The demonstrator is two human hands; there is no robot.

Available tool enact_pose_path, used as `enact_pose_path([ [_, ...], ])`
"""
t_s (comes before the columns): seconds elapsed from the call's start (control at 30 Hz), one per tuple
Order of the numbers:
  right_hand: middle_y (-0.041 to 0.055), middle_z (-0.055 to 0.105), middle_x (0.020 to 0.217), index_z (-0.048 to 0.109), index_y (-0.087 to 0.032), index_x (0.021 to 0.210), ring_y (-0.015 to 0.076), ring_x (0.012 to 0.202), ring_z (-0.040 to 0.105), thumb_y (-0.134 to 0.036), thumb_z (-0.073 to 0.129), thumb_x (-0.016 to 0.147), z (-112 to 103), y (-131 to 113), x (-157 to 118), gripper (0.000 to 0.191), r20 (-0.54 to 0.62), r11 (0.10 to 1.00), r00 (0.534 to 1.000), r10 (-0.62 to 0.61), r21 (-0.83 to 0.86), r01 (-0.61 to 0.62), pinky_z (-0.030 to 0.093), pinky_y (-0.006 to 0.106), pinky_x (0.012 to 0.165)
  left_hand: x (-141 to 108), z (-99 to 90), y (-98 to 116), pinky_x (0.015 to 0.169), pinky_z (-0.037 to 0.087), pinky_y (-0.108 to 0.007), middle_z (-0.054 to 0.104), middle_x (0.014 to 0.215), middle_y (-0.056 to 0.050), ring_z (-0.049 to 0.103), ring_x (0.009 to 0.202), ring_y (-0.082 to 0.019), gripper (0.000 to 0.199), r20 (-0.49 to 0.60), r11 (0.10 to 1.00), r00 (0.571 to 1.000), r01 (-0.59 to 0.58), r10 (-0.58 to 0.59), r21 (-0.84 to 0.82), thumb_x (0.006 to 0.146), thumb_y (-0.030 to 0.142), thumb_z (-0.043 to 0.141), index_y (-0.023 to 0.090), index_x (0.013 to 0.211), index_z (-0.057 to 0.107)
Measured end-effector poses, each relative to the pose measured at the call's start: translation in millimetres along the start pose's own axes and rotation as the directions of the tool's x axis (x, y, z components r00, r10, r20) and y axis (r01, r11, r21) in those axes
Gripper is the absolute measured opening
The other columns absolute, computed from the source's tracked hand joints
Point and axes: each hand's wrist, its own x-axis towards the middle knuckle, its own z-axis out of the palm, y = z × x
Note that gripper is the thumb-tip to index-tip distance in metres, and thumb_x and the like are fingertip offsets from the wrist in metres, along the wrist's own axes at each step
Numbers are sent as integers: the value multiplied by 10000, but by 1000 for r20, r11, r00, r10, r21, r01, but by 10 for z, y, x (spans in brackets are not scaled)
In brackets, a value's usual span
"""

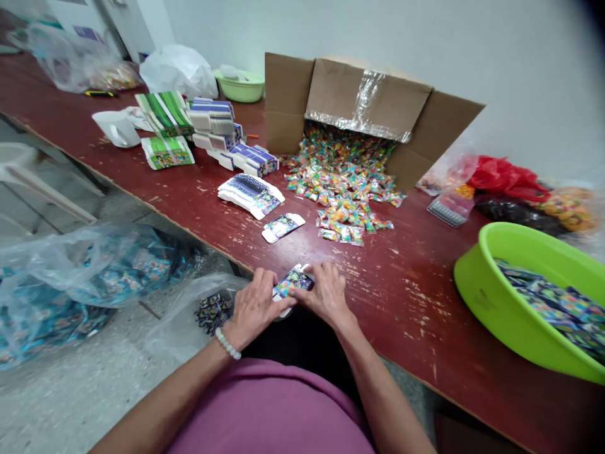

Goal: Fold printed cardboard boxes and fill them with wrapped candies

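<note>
A small printed carton (293,281) with white end flaps is between my two hands at the table's front edge. My left hand (255,306) grips its left side, a beaded bracelet on the wrist. The right side of the carton is held by my right hand (326,291), its thumb on the printed face. Just beyond lies a single flat carton (283,227), and behind that a fanned stack of flat dark cartons (251,194). Small wrapped candies (345,221) spill from a tipped cardboard box (368,101) onto the red table.
A green basin (491,296) with dark packets stands at the right. Green cartons (167,151) and purple cartons (253,159) lie at the back left, near a white cup (116,129). Plastic bags (198,315) are on the floor at left.
</note>
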Motion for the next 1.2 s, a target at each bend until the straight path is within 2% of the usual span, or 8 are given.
enact_pose_path([
  [0.1, 88, 583, 1076, 635, -237, 1077, 311, 1029, 513, -511, 776, 757, 0, -108, -77, 444, 43, 1000, 999, 9, -5, -8, 355, 383, 785, -138, 85, -15, 609, 385, -279, 639, 845, -17, 621, 740, -216, 369, 87, 941, 988, 149, -128, -304, 782, 503, 706, 220, 933, 523],
  [0.3, 51, 633, 1032, 628, -233, 980, 277, 1012, 548, -267, 784, 730, -72, -219, -156, 297, 66, 997, 995, -72, 41, 69, 365, 360, 790, -179, 210, -76, 536, 392, -228, 670, 764, -19, 583, 604, -149, 389, 432, 415, 902, 399, -16, -817, 772, 511, 694, 169, 912, 572],
  [0.63, -22, 684, 716, 684, -212, 778, 152, 645, 603, -200, 775, 719, -329, -161, -120, 109, 201, 893, 978, -48, 447, -48, 382, 244, 586, -190, -69, -14, 544, 331, -214, 537, 674, 20, 460, 629, -123, 314, 239, 704, 970, 142, 40, -696, 855, 458, 620, 168, 736, 632],
  [0.7, -9, 689, 730, 688, -205, 738, 148, 657, 603, -191, 759, 746, -333, -188, -155, 73, 155, 869, 984, -92, 494, 4, 390, 240, 601, -152, -111, -25, 584, 368, -213, 571, 731, 21, 490, 669, -124, 267, 350, 625, 929, 203, 121, -754, 814, 430, 667, 164, 828, 651],
  [0.8, 0, 677, 759, 688, -205, 722, 146, 691, 593, -155, 743, 760, -355, -267, -240, 84, 69, 878, 982, -176, 462, 124, 379, 237, 621, -87, -163, -46, 672, 430, -227, 649, 850, 7, 566, 747, -134, 371, 558, 479, 753, 369, 348, -797, 738, 389, 746, 174, 1026, 657],
  [0.9, -19, 646, 747, 662, -203, 737, 125, 669, 558, -109, 704, 782, -414, -326, -309, 113, 52, 859, 966, -253, 471, 199, 356, 227, 613, -36, -195, -46, 663, 448, -241, 679, 767, -19, 606, 703, -147, 339, 637, 457, 617, 449, 463, -768, 695, 390, 784, 152, 908, 671],
  [1.07, -49, 576, 705, 572, -204, 813, 104, 627, 494, -191, 616, 897, -528, -269, -338, 96, 201, 757, 903, -380, 629, 178, 343, 209, 587, 9, -225, -17, 563, 449, -225, 631, 703, 10, 592, 583, -125, 377, 616, 412, 670, 466, 413, -783, 662, 368, 800, 146, 921, 641],
  [1.2, -50, 560, 760, 534, -225, 954, 106, 614, 462, -191, 641, 859, -565, -217, -350, 147, 301, 780, 852, -428, 599, 180, 323, 211, 556, -11, -244, 18, 485, 468, -204, 577, 672, 42, 551, 532, -104, 344, 657, 517, 654, 440, 375, -734, 634, 317, 807, 155, 881, 631],
])
